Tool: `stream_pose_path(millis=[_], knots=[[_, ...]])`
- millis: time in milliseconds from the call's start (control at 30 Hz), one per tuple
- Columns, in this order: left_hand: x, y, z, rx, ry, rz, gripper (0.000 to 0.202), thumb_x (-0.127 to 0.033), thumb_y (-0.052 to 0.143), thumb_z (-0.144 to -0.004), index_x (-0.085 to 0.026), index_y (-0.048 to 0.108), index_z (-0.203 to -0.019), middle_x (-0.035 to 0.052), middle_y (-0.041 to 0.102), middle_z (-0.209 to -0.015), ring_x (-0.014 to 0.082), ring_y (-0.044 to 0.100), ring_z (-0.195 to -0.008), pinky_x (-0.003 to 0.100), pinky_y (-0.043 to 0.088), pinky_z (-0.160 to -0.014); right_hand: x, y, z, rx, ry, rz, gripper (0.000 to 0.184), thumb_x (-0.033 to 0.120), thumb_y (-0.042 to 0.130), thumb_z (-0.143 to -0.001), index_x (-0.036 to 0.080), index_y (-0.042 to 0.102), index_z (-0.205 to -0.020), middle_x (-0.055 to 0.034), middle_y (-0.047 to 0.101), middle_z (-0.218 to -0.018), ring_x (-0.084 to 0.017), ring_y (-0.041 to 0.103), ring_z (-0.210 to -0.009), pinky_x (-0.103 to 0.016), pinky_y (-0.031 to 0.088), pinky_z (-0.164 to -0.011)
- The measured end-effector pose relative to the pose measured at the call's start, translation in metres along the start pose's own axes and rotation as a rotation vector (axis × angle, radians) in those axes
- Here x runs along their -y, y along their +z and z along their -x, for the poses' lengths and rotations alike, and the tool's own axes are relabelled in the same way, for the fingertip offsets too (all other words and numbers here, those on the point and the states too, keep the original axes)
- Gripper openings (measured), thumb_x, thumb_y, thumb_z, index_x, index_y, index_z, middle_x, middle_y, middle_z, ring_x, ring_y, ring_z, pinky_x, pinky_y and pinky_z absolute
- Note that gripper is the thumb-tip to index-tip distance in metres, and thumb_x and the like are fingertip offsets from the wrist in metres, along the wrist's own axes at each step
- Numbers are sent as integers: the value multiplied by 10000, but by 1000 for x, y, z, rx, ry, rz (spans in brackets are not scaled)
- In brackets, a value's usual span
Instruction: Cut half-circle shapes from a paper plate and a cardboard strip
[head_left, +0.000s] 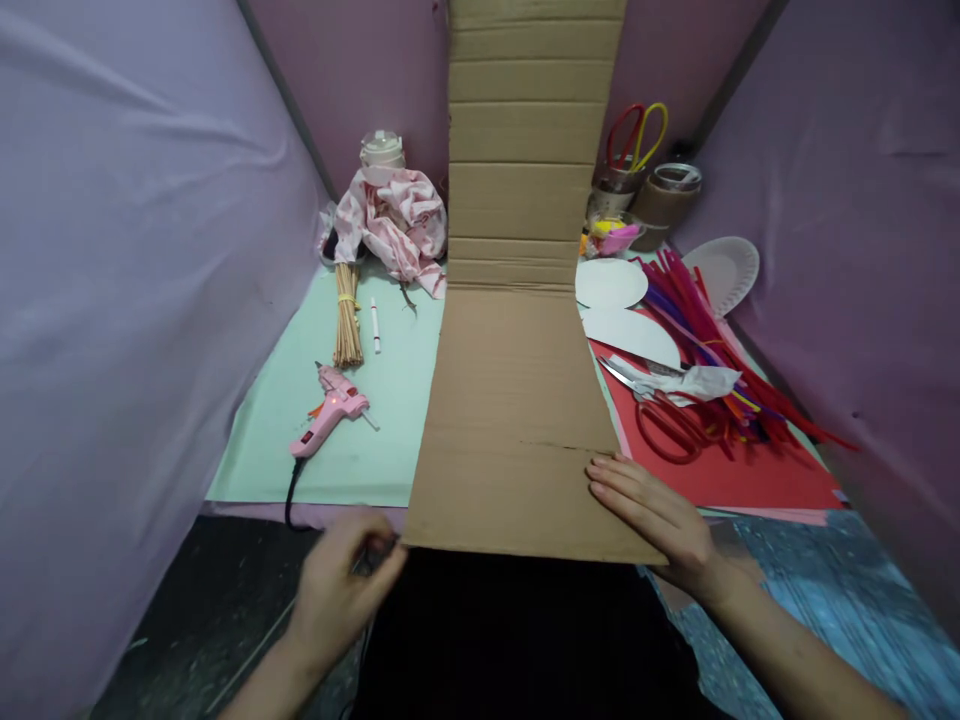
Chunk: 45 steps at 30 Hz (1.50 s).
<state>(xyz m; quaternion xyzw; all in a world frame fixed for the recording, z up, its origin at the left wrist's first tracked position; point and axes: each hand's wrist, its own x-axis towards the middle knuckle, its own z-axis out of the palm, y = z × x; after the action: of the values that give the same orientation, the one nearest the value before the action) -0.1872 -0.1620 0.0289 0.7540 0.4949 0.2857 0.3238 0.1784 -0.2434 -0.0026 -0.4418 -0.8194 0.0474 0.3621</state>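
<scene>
A long sheet of brown corrugated cardboard lies down the middle, its far part rising against the back wall. Several creases cross that far part, and a short dark slit or line shows near the right edge. At the near left corner, my left hand is closed, thumb and fingertips pinched together at the cardboard; blur hides the exact contact. My right hand rests on the near right edge with its fingers stretched flat over the surface. Its thumb is hidden.
Left on the green mat stand a pink glue gun, bundled sticks, a white marker and crumpled cloth. At right lie red-handled scissors, pipe cleaners, white paper shapes, red paper and a plate.
</scene>
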Motion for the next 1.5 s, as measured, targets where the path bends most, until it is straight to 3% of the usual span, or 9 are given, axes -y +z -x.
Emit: stream_pose_path(millis=[33,100,267,367,467,533,933,1167,1500], knots=[[8,-7,-6,-193,138,-107,176,-213,762,-676,-216,604,-753,11,607,-705,172,566,-673,287,451,-662,0,-1,1,3,5,-8,448,267,381,-980,178,447,-1414,-164,623,-1267,-284,545,-1231,-536,475,-997],[18,-11,-21,-261,373,-248,326,-193,770,-666,-231,617,-951,62,658,-938,231,596,-908,363,449,-844,0,-2,1,13,19,-22,445,277,392,-978,182,457,-1407,-161,624,-1267,-282,551,-1225,-530,474,-1000],[15,10,-60,312,570,-196,425,-127,489,-855,-282,604,-1234,105,641,-1244,259,545,-1183,424,384,-985,-1,-6,-2,62,25,-27,439,230,377,-978,201,454,-1409,-137,645,-1245,-259,557,-1220,-493,473,-1012],[11,20,-69,414,426,51,378,-174,494,-867,-292,656,-1188,104,669,-1204,270,574,-1161,434,389,-993,-2,-5,1,81,48,-29,450,237,371,-977,192,439,-1419,-140,633,-1263,-260,558,-1220,-478,480,-1010],[10,22,-69,409,235,259,328,-220,582,-844,-293,686,-1146,109,681,-1177,276,582,-1155,426,368,-1026,-4,-2,5,96,86,-24,470,291,400,-970,175,432,-1424,-155,615,-1280,-283,551,-1225,-487,490,-991],[11,22,-67,396,227,266,328,-232,557,-866,-290,676,-1166,109,676,-1189,269,580,-1155,420,365,-1031,-6,-1,7,94,134,-11,469,291,404,-969,174,435,-1423,-159,610,-1284,-288,547,-1224,-487,496,-977],[32,23,-60,300,564,-129,527,-117,434,-907,-310,449,-1398,96,607,-1302,263,519,-1206,428,370,-1019,-6,4,8,34,270,126,455,176,363,-983,250,429,-1428,-110,604,-1300,-270,538,-1219,-472,503,-951],[31,24,-59,181,744,-220,448,-124,378,-948,-179,466,-1384,147,626,-1247,252,515,-1212,436,460,-978,-7,9,5,-31,268,217,448,184,344,-1000,247,408,-1439,-101,631,-1256,-252,552,-1171,-445,497,-918],[24,18,-76,74,787,-377,422,-154,372,-967,-185,468,-1377,118,677,-1141,230,588,-1073,400,492,-882,-7,-1,-10,-99,163,254,429,232,369,-998,232,450,-1419,-107,694,-1084,-249,597,-998,-390,506,-781]])
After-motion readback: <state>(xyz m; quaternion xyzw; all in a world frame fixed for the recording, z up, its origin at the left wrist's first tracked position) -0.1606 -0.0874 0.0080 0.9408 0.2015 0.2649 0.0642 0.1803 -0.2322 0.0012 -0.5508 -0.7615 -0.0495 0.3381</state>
